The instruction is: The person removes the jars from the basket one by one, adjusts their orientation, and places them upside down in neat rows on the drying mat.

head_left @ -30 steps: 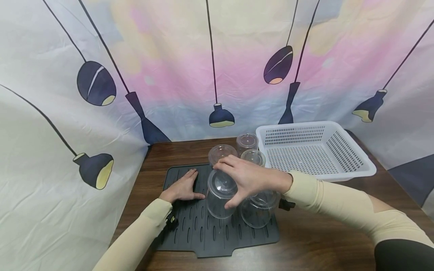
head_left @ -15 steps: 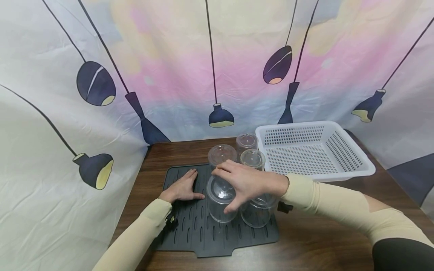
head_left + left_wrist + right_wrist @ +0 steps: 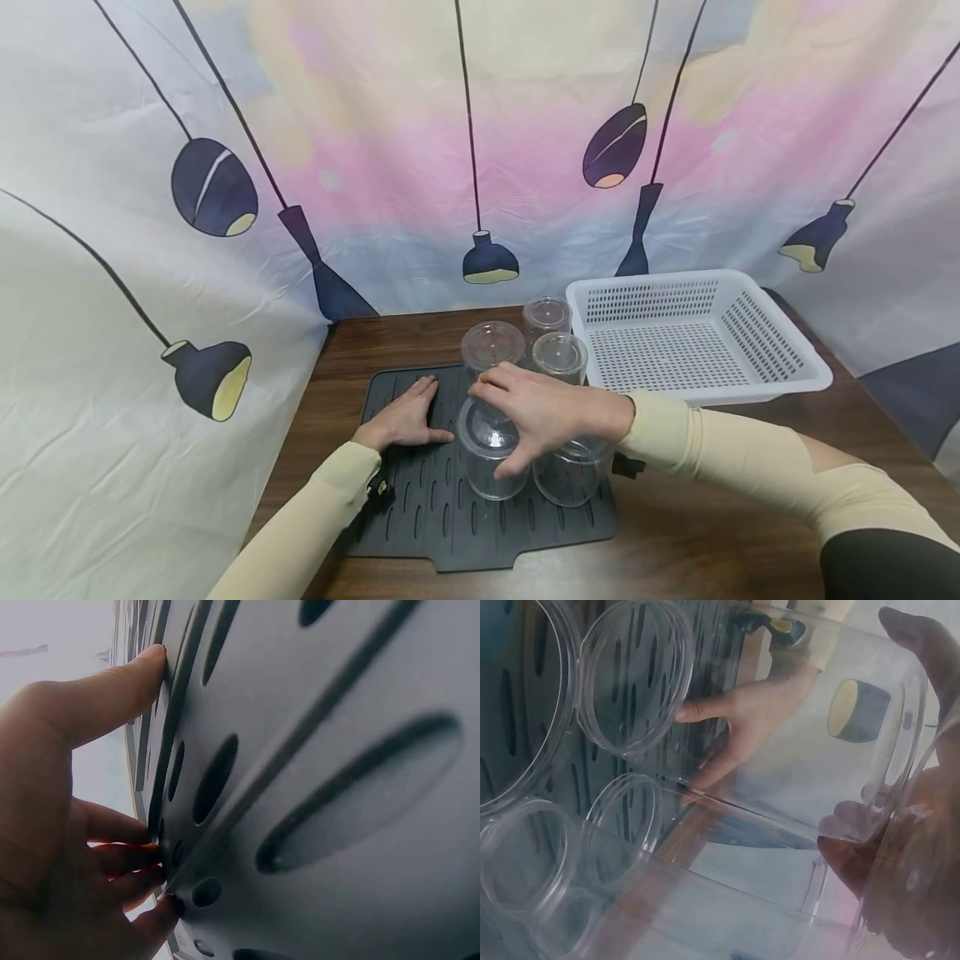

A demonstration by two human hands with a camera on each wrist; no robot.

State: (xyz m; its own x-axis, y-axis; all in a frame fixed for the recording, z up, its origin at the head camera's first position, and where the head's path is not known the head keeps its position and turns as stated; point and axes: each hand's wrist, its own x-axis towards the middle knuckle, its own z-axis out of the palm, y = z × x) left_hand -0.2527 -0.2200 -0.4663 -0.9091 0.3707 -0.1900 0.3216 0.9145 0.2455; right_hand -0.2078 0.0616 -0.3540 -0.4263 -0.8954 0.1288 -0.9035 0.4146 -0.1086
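Note:
My right hand [image 3: 551,412] spans the top of a clear plastic cup [image 3: 491,467], with thumb and fingers round its upturned base. In the right wrist view, the cup's rim [image 3: 634,679] faces the dark grey drying mat [image 3: 450,533]. Beside it, under my right wrist, stands another clear cup [image 3: 567,479]. Behind them are more upturned cups: a wide cup [image 3: 492,342], a cup with a yellowish rim [image 3: 559,354] and a small cup [image 3: 547,312]. My left hand [image 3: 405,415] rests on the mat's left part, fingers extended; its fingertips [image 3: 154,656] touch the ribbed surface in the left wrist view.
A white perforated basket [image 3: 806,371] stands at the back right, close beside the cups. All of it sits on a dark wooden table [image 3: 720,517]. A curtain printed with lamps [image 3: 491,260] hangs right behind the table's back edge.
My right hand and the cup it holds have come a little toward me over the mat, opening a view of the wide cup behind. My left hand has stayed put.

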